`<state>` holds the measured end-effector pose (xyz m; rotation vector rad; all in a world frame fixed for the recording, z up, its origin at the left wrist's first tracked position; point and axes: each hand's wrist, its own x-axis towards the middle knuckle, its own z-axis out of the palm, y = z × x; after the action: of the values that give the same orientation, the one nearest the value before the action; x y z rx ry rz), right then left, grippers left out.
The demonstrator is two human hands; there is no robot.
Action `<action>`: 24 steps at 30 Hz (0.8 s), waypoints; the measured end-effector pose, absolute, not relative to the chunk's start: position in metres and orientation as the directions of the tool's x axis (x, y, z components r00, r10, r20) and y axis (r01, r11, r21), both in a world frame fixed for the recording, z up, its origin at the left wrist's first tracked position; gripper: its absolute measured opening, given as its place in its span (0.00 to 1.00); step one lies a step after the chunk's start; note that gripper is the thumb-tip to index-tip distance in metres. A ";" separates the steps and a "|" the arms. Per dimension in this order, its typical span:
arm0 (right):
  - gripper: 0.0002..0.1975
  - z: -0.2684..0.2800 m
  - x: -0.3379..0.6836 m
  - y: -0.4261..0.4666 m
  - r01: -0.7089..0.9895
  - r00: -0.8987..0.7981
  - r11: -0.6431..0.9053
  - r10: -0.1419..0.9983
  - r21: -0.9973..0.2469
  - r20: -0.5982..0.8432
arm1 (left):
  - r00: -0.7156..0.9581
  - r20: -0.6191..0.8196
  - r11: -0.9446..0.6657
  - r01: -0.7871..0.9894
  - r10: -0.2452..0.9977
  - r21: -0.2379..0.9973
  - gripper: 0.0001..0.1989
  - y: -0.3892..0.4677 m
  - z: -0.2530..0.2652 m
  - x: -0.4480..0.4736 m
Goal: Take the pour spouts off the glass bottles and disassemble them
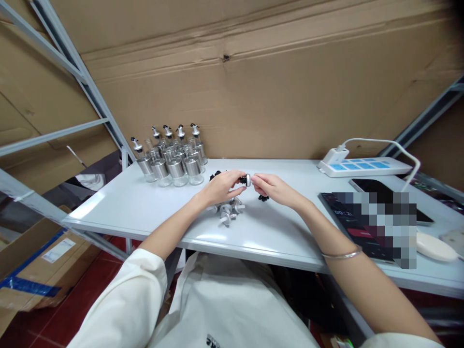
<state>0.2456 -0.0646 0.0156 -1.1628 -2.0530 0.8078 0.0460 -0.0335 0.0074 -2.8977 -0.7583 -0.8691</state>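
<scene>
Between my two hands, above the table, is a bottle pour spout (248,180) with a black ribbed stopper and a silvery-white collar. My left hand (224,186) grips it at the black stopper end, thumb and fingers around it. From the other side, my right hand (270,187) has its fingertips pinched at the collar's pale tip. Under my left hand lies a pile of white and grey spout pieces (226,212), partly covered. Small black pieces (263,198) sit below my right hand, and more black pieces (217,174) show behind my left.
Several glass bottles with steel sleeves (176,170) stand at the back left, some topped with spouts. On the right are a power strip (366,166) with a plugged-in charger, two phones (337,208) and a cream oval object (436,246). Cardboard (268,96) walls the back.
</scene>
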 end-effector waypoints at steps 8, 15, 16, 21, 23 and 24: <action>0.26 0.021 0.247 -0.066 0.281 -0.531 0.327 0.836 -0.902 0.138 | 0.744 0.501 -0.861 0.508 0.442 0.005 0.12 -0.030 0.007 0.044; 0.25 0.025 0.244 -0.071 0.260 -0.583 0.364 0.797 -0.894 0.155 | 0.730 0.553 -0.845 0.527 0.401 -0.084 0.11 -0.026 0.001 0.047; 0.25 0.024 0.243 -0.070 0.246 -0.576 0.362 0.801 -0.899 0.164 | 0.711 0.577 -0.839 0.538 0.401 -0.080 0.12 -0.027 0.000 0.048; 0.24 0.015 0.235 -0.067 0.190 -0.541 0.360 0.815 -0.913 0.208 | 0.599 0.633 -0.796 0.604 0.491 0.045 0.17 -0.029 -0.003 0.054; 0.23 0.013 0.232 -0.067 0.236 -0.495 0.405 0.832 -0.883 0.249 | 0.535 0.626 -0.761 0.630 0.567 0.152 0.18 -0.029 -0.002 0.057; 0.22 0.012 0.230 -0.068 0.281 -0.463 0.437 0.842 -0.854 0.278 | 0.498 0.617 -0.740 0.636 0.610 0.218 0.19 -0.029 -0.002 0.058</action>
<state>0.2303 -0.0676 0.0121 -0.9432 -1.9655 0.9849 0.0580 -0.0291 -0.0016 -2.6851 -1.1174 -1.0820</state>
